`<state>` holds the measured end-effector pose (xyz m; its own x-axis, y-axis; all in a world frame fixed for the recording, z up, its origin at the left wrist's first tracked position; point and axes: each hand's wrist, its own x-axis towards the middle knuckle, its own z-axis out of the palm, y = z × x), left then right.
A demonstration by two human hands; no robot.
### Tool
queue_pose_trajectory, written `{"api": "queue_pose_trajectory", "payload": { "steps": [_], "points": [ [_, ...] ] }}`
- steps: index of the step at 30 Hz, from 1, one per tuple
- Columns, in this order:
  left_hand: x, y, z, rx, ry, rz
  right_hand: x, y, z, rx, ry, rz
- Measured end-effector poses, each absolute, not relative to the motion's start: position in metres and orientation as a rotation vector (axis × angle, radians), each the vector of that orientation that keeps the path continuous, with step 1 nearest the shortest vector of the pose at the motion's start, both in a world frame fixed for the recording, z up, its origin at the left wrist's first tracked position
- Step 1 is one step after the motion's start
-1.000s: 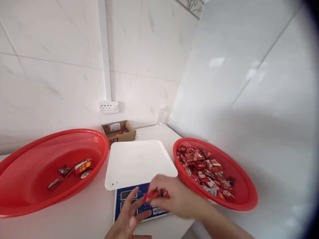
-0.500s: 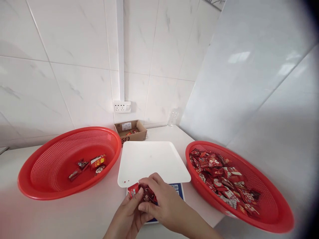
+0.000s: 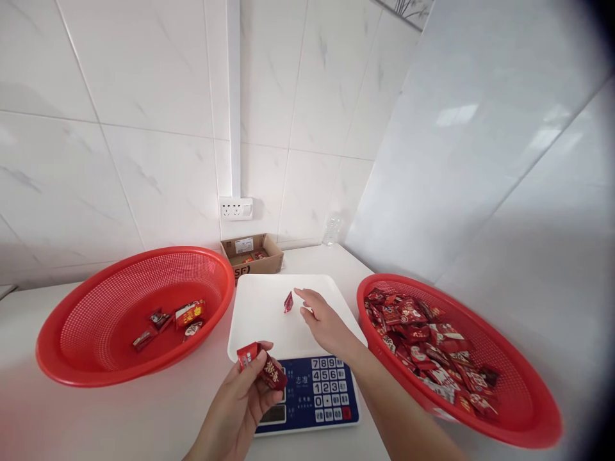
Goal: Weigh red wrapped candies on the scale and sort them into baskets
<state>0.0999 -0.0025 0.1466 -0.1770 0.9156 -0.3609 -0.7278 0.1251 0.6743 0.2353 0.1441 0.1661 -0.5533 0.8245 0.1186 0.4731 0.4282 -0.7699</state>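
Head view has the person's right hand (image 3: 327, 325) stretched over the white, round-cornered weighing platform (image 3: 259, 323), its fingers parted, gripping nothing that I can make out; a speck of red shows among them, too small to identify. Just left of those fingertips and apart from them, near the platform's middle, is a small, shiny red packet (image 3: 288, 301), its long axis running near to far, the far end leaning right; whether it touches the surface, I can't tell. The right hand is plainly the nearer. By the platform's near left corner, the left hand (image 3: 240, 392) pinches a glossy dark-red packet (image 3: 275, 373) and a brighter red packet (image 3: 248, 354) between thumb and fingers. White surface stretches beyond the small packet and leftward to the platform's edge. Past that edge curves a red perforated plastic basket (image 3: 50, 352); just beside the right edge stands a red oval basket of wrapped packets (image 3: 541, 419).
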Motion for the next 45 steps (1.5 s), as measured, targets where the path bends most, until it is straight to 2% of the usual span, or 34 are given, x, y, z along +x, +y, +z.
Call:
{"api": "queue_pose_trajectory", "payload": {
  "steps": [9,16,21,31,37,40,43,45],
  "points": [
    [0.107,-0.013,0.149,0.426,0.996,1.402,0.238,0.14,0.166,-1.297,-2.223,0.764],
    [0.112,-0.014,0.146,0.47,0.984,1.368,0.242,0.126,0.162,-1.148,-2.45,0.568],
    [0.109,-0.015,0.147,0.478,1.014,1.362,0.242,0.14,0.151,-1.201,-2.482,0.431],
    [0.11,-0.02,0.151,0.478,1.056,1.358,0.192,0.154,0.16,-0.921,-2.73,0.411],
    [0.107,-0.023,0.154,0.482,1.078,1.356,0.204,0.157,0.162,-1.045,-2.687,0.385],
    [0.108,-0.022,0.156,0.477,1.106,1.383,0.224,0.133,0.174,-0.962,-2.511,0.588],
    [0.112,-0.019,0.156,0.525,1.155,1.428,0.243,0.095,0.19,-0.853,-2.343,1.171],
    [0.116,-0.016,0.155,0.573,1.194,1.447,0.251,0.074,0.197,-0.858,-2.33,1.338]
  ]
}}
